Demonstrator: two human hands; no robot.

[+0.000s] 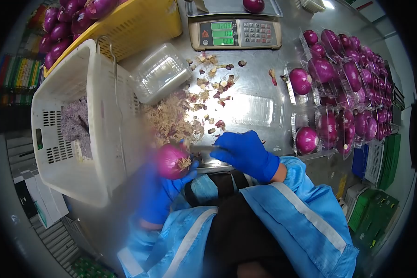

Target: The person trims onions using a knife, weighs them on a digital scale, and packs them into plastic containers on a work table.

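A red onion with dry roots at its end rests in my blue-gloved left hand, whose fingers curl around it from below. My right hand, also in a blue glove, grips a knife. The blade points left toward the onion; whether it touches is unclear. Just beyond both hands, a heap of dry roots and skins lies on the metal table. Cut onion ends are scattered beside it.
A white basket stands at left before a yellow crate of red onions. Clear plastic trays sit beside it. A digital scale carries an onion at the back. Packed onions fill the right side.
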